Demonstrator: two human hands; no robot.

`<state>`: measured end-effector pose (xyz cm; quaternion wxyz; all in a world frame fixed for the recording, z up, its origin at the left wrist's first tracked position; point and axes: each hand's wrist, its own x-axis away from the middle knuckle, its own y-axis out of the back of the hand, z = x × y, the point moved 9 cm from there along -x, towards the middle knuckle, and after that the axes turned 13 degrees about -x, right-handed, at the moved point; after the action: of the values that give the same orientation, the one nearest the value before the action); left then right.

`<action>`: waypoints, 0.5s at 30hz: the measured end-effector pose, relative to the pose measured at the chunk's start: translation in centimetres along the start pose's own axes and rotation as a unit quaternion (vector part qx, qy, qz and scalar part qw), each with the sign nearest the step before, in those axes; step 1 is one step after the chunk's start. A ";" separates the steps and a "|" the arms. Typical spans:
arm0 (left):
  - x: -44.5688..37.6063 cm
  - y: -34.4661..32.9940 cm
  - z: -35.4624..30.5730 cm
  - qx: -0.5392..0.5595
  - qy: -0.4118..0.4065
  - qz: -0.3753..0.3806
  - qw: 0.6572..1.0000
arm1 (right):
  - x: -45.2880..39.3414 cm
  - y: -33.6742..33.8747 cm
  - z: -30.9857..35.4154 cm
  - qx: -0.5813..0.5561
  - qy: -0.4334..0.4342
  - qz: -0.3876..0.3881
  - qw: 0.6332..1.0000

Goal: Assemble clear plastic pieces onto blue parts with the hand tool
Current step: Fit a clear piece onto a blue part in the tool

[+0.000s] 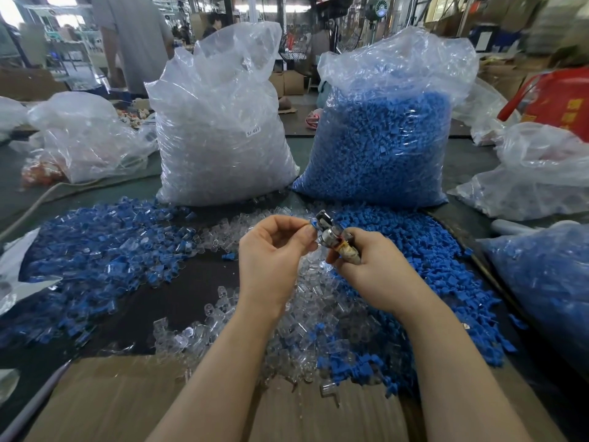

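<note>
Left hand (271, 250) pinching a small blue part (313, 222) at the fingertips, just left of the hand tool (331, 232) and touching its metal head, above the surface (204, 266). Right hand (373, 266) wrapped round the tool's handle, long axis slanting from lower right up to upper left, head toward the part. Part's own long axis too small to tell; left grip nearer it.

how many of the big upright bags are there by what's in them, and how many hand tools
Upright bag of clear pieces: 1
Upright bag of blue parts: 1
Hand tool, gripped by the right hand, with the left hand pinching a piece at its tip: 1
Total: 3
</note>
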<state>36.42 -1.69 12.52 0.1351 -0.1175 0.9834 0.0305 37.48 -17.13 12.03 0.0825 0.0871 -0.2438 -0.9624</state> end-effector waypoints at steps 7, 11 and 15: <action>-0.3 0.0 1.1 0.014 0.049 0.016 0.999 | -0.2 -0.2 -0.2 0.036 0.004 -0.001 0.999; -0.7 1.6 3.7 0.114 0.168 0.013 0.979 | -0.3 0.6 -0.6 0.055 0.008 -0.039 0.998; -1.8 7.4 6.1 0.319 0.252 -0.129 0.904 | -0.4 2.0 -1.4 0.069 -0.004 -0.081 0.994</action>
<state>37.90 6.46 7.31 -0.0847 -0.1981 0.9179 -0.3332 38.41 -19.38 11.85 -0.0033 0.1079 -0.3021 -0.9471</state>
